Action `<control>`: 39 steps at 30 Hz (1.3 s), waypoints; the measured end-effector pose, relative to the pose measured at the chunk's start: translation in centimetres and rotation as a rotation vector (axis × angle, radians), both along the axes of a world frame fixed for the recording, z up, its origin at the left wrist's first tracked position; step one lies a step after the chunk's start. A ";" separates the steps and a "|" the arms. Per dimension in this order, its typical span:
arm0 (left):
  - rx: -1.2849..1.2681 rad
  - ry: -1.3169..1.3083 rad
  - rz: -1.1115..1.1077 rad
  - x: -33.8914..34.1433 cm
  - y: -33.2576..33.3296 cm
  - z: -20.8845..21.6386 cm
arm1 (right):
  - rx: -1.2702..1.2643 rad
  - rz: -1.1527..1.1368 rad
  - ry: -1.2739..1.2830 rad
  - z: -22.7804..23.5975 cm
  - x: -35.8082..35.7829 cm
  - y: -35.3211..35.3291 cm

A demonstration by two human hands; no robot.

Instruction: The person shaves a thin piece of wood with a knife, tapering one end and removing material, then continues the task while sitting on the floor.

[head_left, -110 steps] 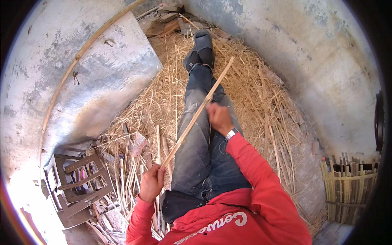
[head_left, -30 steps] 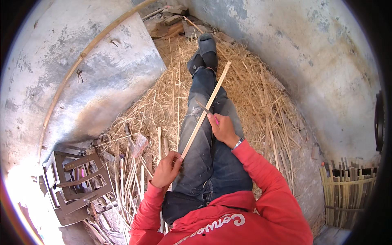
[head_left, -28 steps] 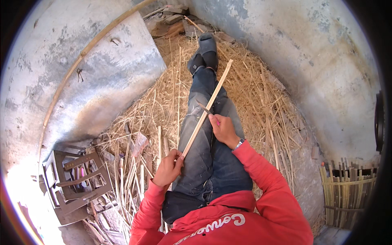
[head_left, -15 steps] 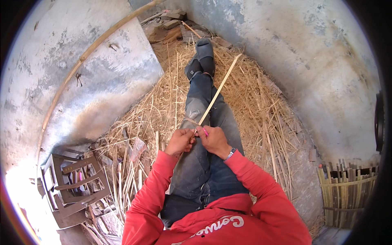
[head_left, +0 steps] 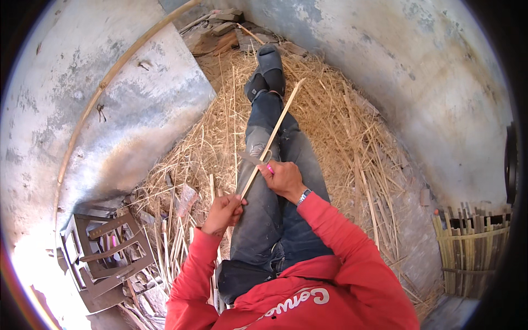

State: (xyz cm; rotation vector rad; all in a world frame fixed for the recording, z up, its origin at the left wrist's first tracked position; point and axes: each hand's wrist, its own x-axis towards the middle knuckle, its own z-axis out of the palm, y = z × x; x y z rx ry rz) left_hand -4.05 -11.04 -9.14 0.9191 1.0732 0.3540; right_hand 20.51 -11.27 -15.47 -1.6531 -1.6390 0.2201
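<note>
Over my outstretched legs, a long pale bamboo strip (head_left: 281, 120) slants from near my left knee toward the far right. My left hand (head_left: 224, 212) pinches the strip's near end between thumb and fingers. My right hand (head_left: 285, 180) is closed around the pink handle of a small knife (head_left: 251, 159). The knife's blade points left and crosses the strip just beyond my right fingers. Whether the blade bites into the strip or only touches it is too small to tell.
Straw-like shavings (head_left: 341, 132) and loose strips cover the floor around my legs. At left stands a brown metal frame (head_left: 115, 250). A slatted basket (head_left: 473, 250) is at right. A long curved pole (head_left: 99, 91) leans against the left wall, and bricks (head_left: 223, 33) lie at the far end.
My hands were close together and are now apart. My left hand has drawn back toward me with the strip's near end, and the strip has slid nearer past the knife.
</note>
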 end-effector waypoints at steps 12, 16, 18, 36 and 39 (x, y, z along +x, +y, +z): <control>-0.179 0.081 0.033 -10.4 -10.2 4.4 | 0.051 -0.282 -0.054 -2.0 8.3 4.3; -0.195 0.048 0.083 -10.8 -11.3 4.7 | 0.063 -0.285 -0.127 0.1 10.0 5.9; -0.131 0.001 0.067 -9.4 -10.3 4.3 | 0.100 -0.326 -0.117 1.1 10.6 6.9; -0.102 0.057 -0.016 -8.3 -7.2 4.5 | 0.056 -0.143 -0.298 -0.1 13.3 5.7; -0.065 0.042 -0.013 -8.2 -8.0 5.0 | 0.208 -0.185 -0.240 -0.3 17.3 6.3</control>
